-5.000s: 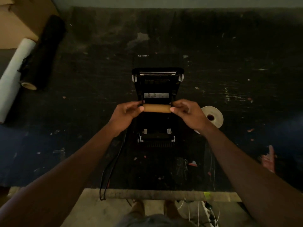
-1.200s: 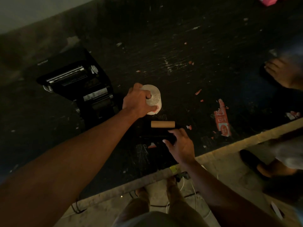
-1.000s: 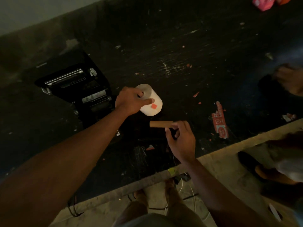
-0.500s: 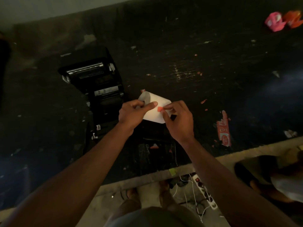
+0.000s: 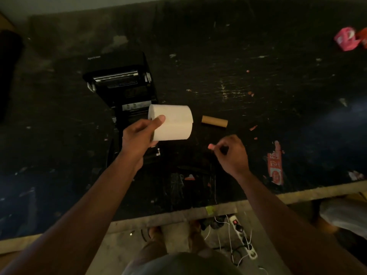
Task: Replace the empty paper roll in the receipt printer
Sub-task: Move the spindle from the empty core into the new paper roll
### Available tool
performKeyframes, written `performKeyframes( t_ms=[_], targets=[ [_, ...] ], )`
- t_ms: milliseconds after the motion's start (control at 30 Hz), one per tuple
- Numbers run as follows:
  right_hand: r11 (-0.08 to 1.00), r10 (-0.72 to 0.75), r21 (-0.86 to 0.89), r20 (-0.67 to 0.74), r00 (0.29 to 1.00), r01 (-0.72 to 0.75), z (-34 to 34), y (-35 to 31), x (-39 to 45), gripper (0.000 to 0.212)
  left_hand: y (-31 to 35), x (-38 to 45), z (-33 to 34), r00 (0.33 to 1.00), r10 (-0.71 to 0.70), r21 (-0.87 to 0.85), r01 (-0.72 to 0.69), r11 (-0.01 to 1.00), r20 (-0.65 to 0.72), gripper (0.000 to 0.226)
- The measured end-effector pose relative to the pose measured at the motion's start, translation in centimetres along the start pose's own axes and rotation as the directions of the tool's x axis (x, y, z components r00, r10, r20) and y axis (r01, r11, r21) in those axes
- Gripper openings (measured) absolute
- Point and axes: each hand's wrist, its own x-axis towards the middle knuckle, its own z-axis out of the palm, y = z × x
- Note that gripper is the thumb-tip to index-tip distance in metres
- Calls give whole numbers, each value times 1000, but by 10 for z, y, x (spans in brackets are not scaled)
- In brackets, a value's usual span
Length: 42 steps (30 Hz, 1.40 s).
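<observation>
My left hand (image 5: pixel 140 135) grips a full white paper roll (image 5: pixel 173 122) by its left end and holds it lying sideways, just right of the open paper bay. The black receipt printer (image 5: pixel 123 84) stands on the dark table with its lid tipped back. An empty brown cardboard core (image 5: pixel 214 121) lies on the table right of the roll. My right hand (image 5: pixel 231 152) hovers below the core, its fingertips pinching a small red sticker (image 5: pixel 211 146).
The black table (image 5: pixel 238 80) is scratched and dotted with paper scraps. A red label (image 5: pixel 275 167) lies near its front edge, pink and orange packets (image 5: pixel 346 38) at the far right. A power strip with cables (image 5: pixel 241 237) lies on the floor below.
My right hand has peeled the red sticker off the white roll and drawn away to the right. The left hand has kept the roll. The core, set down earlier, lies on the table.
</observation>
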Motion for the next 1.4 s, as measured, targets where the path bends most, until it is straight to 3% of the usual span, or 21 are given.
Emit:
performKeyframes(
  t_ms=[67, 133, 367, 500, 600, 733, 867, 1000, 1100, 1200, 1300, 1400],
  targets=[
    [995, -34, -95, -93, 995, 25, -2, 2, 34, 14, 0, -6, -11, 1000, -20, -37, 20, 999, -3, 28],
    [977, -77, -204, -98, 992, 56, -5, 3, 71, 16, -2, -13, -18, 999, -50, -74, 48, 996, -14, 34],
    [908, 47, -419, 151, 987, 21, 0, 1, 149, 20, -18, -34, -25, 996, -85, -89, 84, 992, -9, 79],
    [929, 160, -356, 133, 978, -104, 8, 0, 149, 20, -27, -36, -25, 995, -97, -90, 97, 991, 3, 72],
    [947, 284, -183, 78, 956, -266, 19, -3, 139, 29, -31, -34, -24, 994, -111, -104, 112, 988, 17, 66],
    [942, 330, -80, 51, 942, -326, 25, -5, 127, 39, -33, -33, -23, 994, -107, -108, 111, 988, 35, 64],
    [955, 295, -30, -1, 956, -294, 16, -6, 105, 58, -34, -32, -23, 989, -134, -150, 141, 979, 55, 53],
    [994, -19, -108, -53, 998, 13, 13, 5, 37, 17, -36, -34, -29, 985, -164, -223, 173, 959, 60, 47],
    [954, -236, -159, 133, 963, 255, 30, 13, -21, 15, -39, -36, -35, 981, -184, -280, 194, 940, 62, 64],
    [897, -275, -258, 314, 909, 360, 56, 11, -48, 39, -43, -40, -41, 978, -187, -321, 206, 924, 91, 60],
    [871, -246, -323, 365, 898, 370, 66, 0, -47, 33, -49, -45, -47, 972, -191, -384, 229, 895, 136, 51],
    [962, -118, -197, 320, 940, 188, 58, -9, -47, 20, -55, -47, -52, 968, -179, -434, 238, 869, 174, 47]
  ],
)
